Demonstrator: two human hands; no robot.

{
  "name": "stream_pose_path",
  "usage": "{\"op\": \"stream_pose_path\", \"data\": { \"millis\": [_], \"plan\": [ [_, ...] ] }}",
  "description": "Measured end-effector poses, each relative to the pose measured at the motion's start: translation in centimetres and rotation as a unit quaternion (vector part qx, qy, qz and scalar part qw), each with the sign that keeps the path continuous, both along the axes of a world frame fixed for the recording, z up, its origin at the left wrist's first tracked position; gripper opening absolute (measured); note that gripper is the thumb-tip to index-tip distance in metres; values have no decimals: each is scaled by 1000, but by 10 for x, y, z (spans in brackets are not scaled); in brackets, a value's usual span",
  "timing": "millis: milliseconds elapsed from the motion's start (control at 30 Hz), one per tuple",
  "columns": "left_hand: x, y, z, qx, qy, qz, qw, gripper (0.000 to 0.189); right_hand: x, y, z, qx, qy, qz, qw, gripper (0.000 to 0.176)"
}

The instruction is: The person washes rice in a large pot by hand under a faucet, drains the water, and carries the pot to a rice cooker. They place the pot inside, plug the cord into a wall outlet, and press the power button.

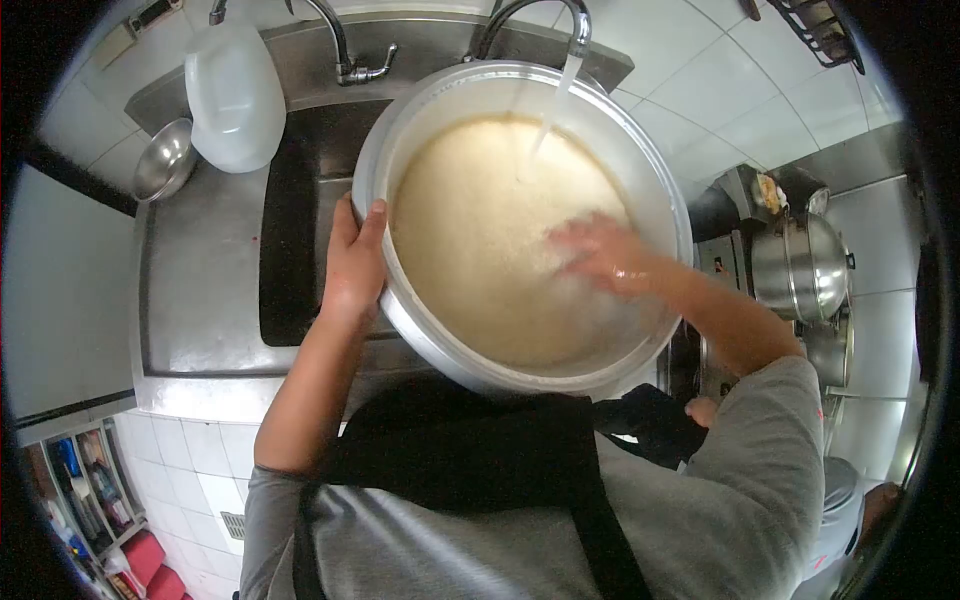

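Note:
A large metal pot (pixel 378 170) stands over the sink, filled with cloudy, cream-coloured liquid (pixel 470 220). Water runs into it from the curved faucet (pixel 578 38) at the back. My left hand (pixel 356 255) grips the pot's left rim, thumb on top and fingers outside. Over the right part of the liquid is my right hand (pixel 605 256), wet and blurred by motion, its fingers somewhat apart at the surface. Nothing shows in its grasp. What lies below the surface is hidden.
A white plastic jug (pixel 235 100) and a metal bowl (pixel 165 160) sit at the back left. Beside them is the dark sink basin (pixel 290 230). Steel pots (pixel 800 268) stand on the right. Another person's hand (pixel 702 411) shows beyond my right arm.

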State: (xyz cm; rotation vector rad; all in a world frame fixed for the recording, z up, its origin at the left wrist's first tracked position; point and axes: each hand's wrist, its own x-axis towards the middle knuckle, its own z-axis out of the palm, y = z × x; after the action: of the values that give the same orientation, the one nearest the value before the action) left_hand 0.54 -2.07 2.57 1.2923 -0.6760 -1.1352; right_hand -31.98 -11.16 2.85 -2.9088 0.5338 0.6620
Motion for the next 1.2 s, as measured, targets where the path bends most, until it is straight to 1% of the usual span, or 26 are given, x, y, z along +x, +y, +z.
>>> {"op": "stream_pose_path", "data": {
  "millis": [67,133,200,267,367,400,467,567,600,667,767,867,967,1067,1167,1200],
  "plan": [
    [1,-1,-4,-11,13,-11,1000,38,-10,-11,-8,-131,-75,-104,983,44],
    [3,-3,-9,-17,6,-13,1000,39,11,-23,-41,-56,-254,-115,959,44],
    [4,-4,-12,-17,-21,-8,1000,39,74,-4,-57,-63,-275,-143,949,46],
    [5,-5,-16,-28,-14,-12,999,39,125,4,-70,-77,-192,-221,953,52],
    [6,-5,-18,-19,-39,-3,999,39,152,-18,-70,-134,-116,-263,948,53],
    [6,-4,-18,-11,-52,2,999,39,148,-27,-73,-121,-133,-285,942,54],
    [3,-2,-8,-9,-26,-3,1000,40,122,-49,-83,-96,-163,-328,926,56],
    [2,-1,-1,-1,-9,-21,1000,40,67,-78,-113,-1,-187,-394,900,56],
    [2,-1,0,3,-8,-28,1000,40,55,-72,-104,-40,-140,-409,901,57],
    [0,-1,-2,-17,-12,-11,1000,39,42,-47,-71,-117,-48,-433,892,58],
    [1,-2,-4,-17,-22,-1,1000,38,25,-3,-52,-101,-2,-440,892,69],
    [2,-2,-4,-18,-9,-8,1000,36,41,41,-36,-16,73,-474,877,79],
    [2,-2,-4,-21,1,-12,1000,36,75,71,-23,24,108,-398,911,84],
    [3,-2,-8,-18,-9,-18,1000,35,105,59,-24,80,86,-362,925,80],
    [2,-3,-9,-20,-19,-4,1000,35,132,27,-42,8,5,-370,929,76],
    [2,-3,-9,-23,-22,4,999,35,130,3,-59,21,-18,-340,940,72]
  ]
}}
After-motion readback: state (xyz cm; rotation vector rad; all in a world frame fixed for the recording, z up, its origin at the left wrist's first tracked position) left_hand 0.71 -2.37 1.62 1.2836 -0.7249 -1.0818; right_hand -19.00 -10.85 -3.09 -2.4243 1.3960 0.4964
